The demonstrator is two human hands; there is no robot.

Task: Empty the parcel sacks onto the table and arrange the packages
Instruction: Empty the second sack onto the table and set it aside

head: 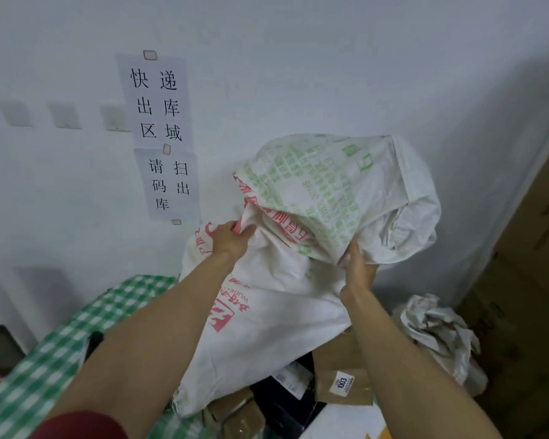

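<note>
1. White woven cloth with red and green letters makes up the big sack that we hold with both hands.
2. Its bottom part sits on the far right end of the table, close to the wall. Its top part is lifted and folded over to the right.
3. Our left hand is high on the left side of the sack. The fingers are curled tight and pinch a fold by the red letters.
4. Our right hand grips the sack from below, under the green letters. The fingers are bent into the cloth, and we cannot see their tips.
5. A green and white checked cloth covers the table.
6. A brown parcel with a white sticker lies at the foot of the sack, toward the front edge of the table. A black parcel lies just beside it on the left.
7. A crumpled bag lies to the right of the parcels, past our right arm.
8. Two paper signs with black letters are stuck on the wall, left of the sack.
9. Brown cardboard boxes stand on the far right.
</note>
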